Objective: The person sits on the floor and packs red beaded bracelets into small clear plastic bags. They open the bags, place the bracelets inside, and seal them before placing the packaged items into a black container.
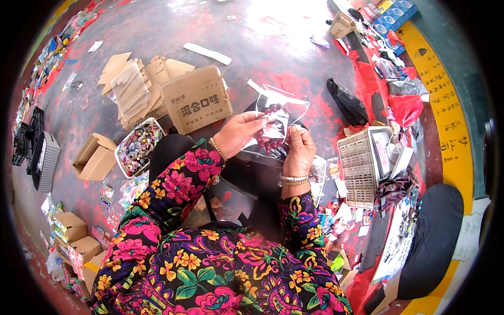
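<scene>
Centre, above my lap: both my hands meet at a small clear plastic bag (277, 113) with a string of dark red beads (269, 137) at it
Left hand (239, 134): my grip is pinched on the near left edge of the bag, fingertips touching the beads; a beaded bracelet sits on the wrist
Right hand (300, 149): my grip is pressed together on the near right edge of the bag, thumb up against the plastic; a pale bangle circles the wrist
Bag: held up off the floor, its mouth toward the far side, tilted a little to the right
Beads: partly within the plastic, partly hanging near between my two hands; how much is inside I cannot tell
Sleeves: black cloth with pink, yellow and green flowers
Far left on the floor: a brown cardboard box (197, 98) with a heap of flattened cardboard (137, 84) just beside it
Near left: a white tray of mixed coloured trinkets (137, 147), and an open small carton (94, 156) left of it
Right: a pale plastic basket (357, 168), red plastic sheeting (407, 107) beyond it
Floor (157, 31): grey, stained red in patches
</scene>
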Tool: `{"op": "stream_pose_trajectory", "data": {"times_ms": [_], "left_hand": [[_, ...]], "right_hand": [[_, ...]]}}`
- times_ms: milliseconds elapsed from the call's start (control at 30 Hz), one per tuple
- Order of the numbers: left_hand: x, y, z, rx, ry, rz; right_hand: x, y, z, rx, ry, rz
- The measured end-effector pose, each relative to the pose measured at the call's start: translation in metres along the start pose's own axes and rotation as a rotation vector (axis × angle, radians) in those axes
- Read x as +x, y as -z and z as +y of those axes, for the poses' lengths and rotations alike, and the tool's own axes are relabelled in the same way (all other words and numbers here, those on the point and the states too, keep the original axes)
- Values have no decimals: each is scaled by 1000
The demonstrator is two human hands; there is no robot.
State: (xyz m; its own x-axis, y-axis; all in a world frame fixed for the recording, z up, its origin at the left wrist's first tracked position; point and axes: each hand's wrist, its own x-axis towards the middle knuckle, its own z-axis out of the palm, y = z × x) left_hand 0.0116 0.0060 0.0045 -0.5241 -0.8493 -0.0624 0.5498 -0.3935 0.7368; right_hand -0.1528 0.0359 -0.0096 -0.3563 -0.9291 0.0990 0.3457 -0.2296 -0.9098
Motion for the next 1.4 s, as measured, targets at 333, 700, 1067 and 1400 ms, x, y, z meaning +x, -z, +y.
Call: {"op": "stream_pose_trajectory", "data": {"times_ms": [333, 700, 1067, 1400], "left_hand": [[2, 14, 3, 165, -38, -29], [6, 24, -4, 138, -23, 12], [8, 22, 2, -108, -279, 144], [2, 1, 11, -271, -223, 121]], "right_hand": [[2, 4, -1, 188, -316, -100], [4, 16, 3, 53, -411, -207], [-4, 4, 2, 73, -559, -400], [-3, -10, 22, 374, -427, -208]]}}
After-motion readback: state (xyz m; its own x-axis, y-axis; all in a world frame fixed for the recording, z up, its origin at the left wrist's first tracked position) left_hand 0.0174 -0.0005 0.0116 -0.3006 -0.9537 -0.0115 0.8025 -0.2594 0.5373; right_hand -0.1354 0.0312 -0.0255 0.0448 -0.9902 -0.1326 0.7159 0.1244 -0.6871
